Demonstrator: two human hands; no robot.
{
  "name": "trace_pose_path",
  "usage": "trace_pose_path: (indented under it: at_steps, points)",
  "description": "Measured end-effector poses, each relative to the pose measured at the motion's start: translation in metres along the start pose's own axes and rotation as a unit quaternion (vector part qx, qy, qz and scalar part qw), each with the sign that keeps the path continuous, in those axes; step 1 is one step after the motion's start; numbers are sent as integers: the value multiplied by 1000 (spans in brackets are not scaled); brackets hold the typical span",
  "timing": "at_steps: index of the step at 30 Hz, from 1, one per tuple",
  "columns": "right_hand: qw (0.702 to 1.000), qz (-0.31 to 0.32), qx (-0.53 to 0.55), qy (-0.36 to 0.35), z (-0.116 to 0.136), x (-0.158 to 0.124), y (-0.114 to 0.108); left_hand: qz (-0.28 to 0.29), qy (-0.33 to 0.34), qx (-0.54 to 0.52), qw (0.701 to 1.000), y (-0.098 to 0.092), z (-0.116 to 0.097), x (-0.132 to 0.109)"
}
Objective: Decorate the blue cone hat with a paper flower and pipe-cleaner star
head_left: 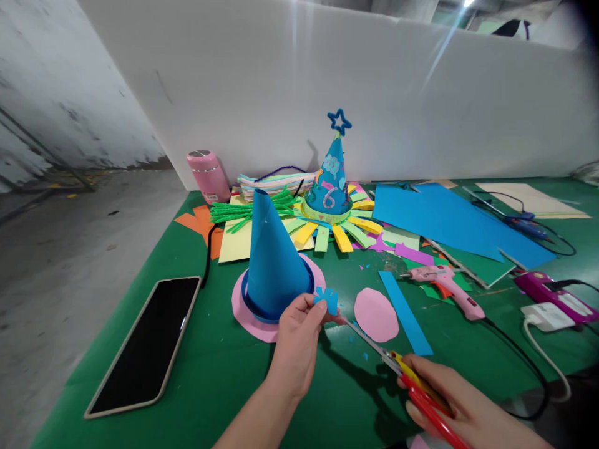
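In two hands (297,349), one blue cutout (331,301), one pair of scissors (419,393)

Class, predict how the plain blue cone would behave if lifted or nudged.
The blue cone looks like rolled paper, so it is probably light and apt to dent when squeezed. Its broad base, on the pink disc, suggests it would more likely slide than tip.

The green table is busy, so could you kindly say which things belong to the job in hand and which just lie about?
Likely job: scissors (right hand), blue piece (left hand), blue cone.
Likely lying about: phone, pink bottle, white adapter.
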State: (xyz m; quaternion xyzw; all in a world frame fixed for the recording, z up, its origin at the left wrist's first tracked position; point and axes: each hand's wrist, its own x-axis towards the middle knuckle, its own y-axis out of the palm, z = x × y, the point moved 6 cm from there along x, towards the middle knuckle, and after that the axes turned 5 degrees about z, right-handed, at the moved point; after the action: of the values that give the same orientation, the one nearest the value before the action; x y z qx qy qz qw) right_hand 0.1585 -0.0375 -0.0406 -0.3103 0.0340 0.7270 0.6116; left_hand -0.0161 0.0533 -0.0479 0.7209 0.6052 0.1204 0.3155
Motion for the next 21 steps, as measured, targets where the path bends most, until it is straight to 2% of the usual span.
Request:
trace_pose_path:
  at_steps: [5,10,15,21]
  points:
    - [999,16,27,24,-8,-2,-6,6,-16,-16,1000,2,-1,0]
    - [999,7,32,32,-18,-3,-14,46,-43,9,998,6,-1,0]
    - [999,26,-29,15,-6,-3,-17,71,-41,26,996,8,0,-2]
    - [998,-7,-66,-23,6,-3,-20,74,-42,46,995,9,-1,-2]
